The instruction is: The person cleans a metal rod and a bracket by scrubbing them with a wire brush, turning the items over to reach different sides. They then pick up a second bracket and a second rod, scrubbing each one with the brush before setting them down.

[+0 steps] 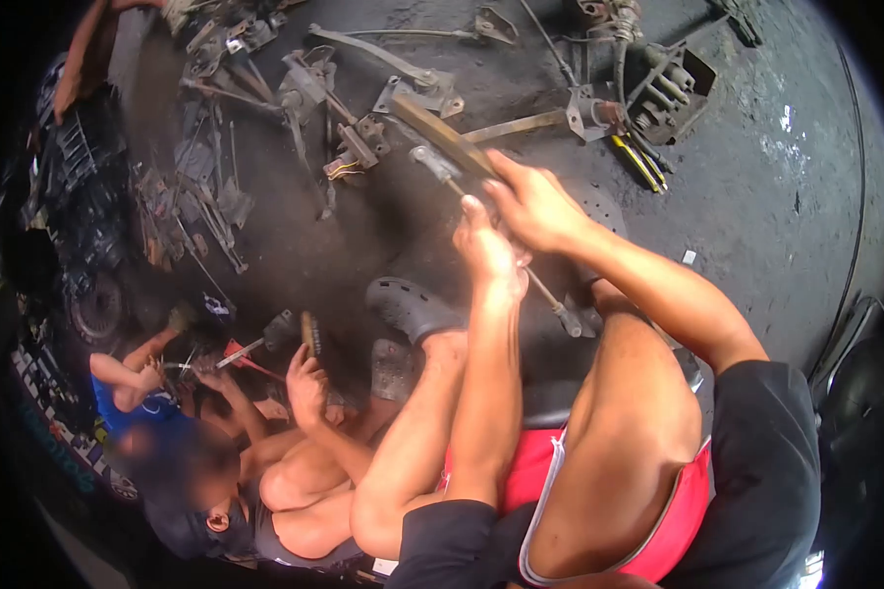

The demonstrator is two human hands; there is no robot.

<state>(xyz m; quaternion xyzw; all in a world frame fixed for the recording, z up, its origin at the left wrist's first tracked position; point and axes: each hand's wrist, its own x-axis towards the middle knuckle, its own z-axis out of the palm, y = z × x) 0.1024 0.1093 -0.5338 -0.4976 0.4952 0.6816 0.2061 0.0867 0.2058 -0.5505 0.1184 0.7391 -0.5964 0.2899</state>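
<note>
Head view: person sits on the workshop floor point(776, 177), knees up. Left hand point(486, 245) has its fingers closed around a thin metal rod point(550, 299) running from 11 o'clock down to 5 o'clock between the legs. Right hand point(535, 206) sits just above, at 1 o'clock of the left, fingers wrapped on a flat rusty bar point(442, 133) laid across the rod's upper fitting point(432, 162). Grey clog point(413, 306) on the foot just below, at 7 o'clock.

Scrap car parts point(216, 118) piled at 10–12 o'clock; yellow-handled tool point(638, 162) at 1 o'clock. A co-worker's hand point(304, 388) works a small hammer point(270, 334) at 8 o'clock.

Risk: bar likely slips off the fitting, since the hands are stacked close. Knuckles, shin and foot sit in line with the rod.
</note>
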